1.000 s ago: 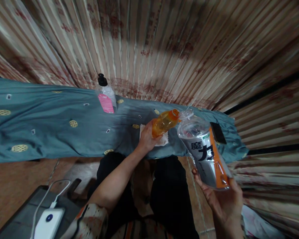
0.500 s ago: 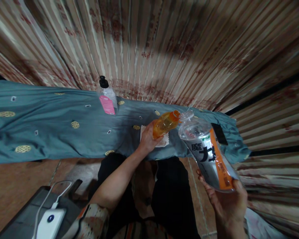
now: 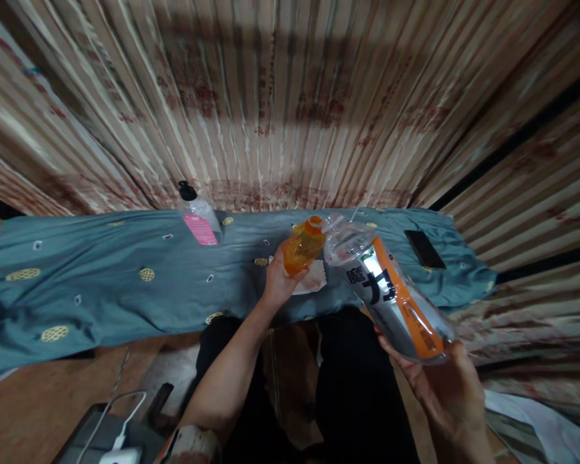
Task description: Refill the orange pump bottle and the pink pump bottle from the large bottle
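Note:
My left hand (image 3: 278,278) is wrapped round a small orange plastic bottle (image 3: 303,248), whose open neck points up and to the right. My right hand (image 3: 447,383) grips the base of a large clear plastic bottle (image 3: 389,293) with a silver and orange label. That bottle is tilted, its uncapped mouth close to the neck of the orange one; whether they touch I cannot tell. It looks empty or almost so. Below the orange bottle, a white paper tissue (image 3: 314,278) lies on the cloth.
A pump bottle with a pink label (image 3: 200,222) stands left on the teal pineapple-print cloth (image 3: 101,264). A black phone (image 3: 424,249) lies at the right. Pleated curtains (image 3: 270,129) hang behind. At lower left, a white power bank (image 3: 120,456) has a cable plugged in.
The view has tilted up a little. The orange bottle stands more upright, and both bottles have shifted left in the picture with their mouths still close together.

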The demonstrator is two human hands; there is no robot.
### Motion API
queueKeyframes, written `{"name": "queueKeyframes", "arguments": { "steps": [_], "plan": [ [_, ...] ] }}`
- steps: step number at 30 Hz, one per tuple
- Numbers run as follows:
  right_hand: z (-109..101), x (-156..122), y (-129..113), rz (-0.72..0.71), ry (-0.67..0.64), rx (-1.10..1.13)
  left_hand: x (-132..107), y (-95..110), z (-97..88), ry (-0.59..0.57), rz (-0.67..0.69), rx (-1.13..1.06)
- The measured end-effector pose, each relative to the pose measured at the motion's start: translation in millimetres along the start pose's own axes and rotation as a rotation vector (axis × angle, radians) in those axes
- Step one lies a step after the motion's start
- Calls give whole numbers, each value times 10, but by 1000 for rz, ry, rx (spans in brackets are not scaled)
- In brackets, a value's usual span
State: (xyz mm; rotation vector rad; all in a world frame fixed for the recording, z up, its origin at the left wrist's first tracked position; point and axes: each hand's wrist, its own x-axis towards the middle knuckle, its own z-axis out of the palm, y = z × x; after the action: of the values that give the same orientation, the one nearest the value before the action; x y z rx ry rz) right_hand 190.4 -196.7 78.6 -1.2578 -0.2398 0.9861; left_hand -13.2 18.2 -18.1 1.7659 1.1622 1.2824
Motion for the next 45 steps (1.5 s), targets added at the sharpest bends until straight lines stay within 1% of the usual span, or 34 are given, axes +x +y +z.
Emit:
{"name": "queueKeyframes", "arguments": {
  "steps": [6,9,15,20,25,27,30,33,41,45],
  "plan": [
    [66,-98,-45,21,77,35,33,-8,-4,20,-13,-21],
    [100,-125,-58,31,89,56,46,-21,-6,24,-36,-33],
    [119,-152,-11,12,52,68,53,-44,-10,33,-64,-13],
    [84,-147,36,-19,23,65,56,-53,-4,34,-49,-31],
    [-20,-132,79,-55,-98,45,56,-39,-9,34,-60,-5],
    [-59,-134,88,-77,-113,40,54,-38,-11,32,-63,-8],
    [-87,-138,96,-81,-116,26,54,-42,-13,29,-47,-26],
    [-83,-139,99,-80,-82,7,55,-46,-14,23,-38,-32],
    [-52,-169,69,-65,-75,-20,49,-15,-9,23,-51,-49],
    [-77,-178,69,-58,-61,-28,43,6,-9,27,-63,-49]
  ]
}}
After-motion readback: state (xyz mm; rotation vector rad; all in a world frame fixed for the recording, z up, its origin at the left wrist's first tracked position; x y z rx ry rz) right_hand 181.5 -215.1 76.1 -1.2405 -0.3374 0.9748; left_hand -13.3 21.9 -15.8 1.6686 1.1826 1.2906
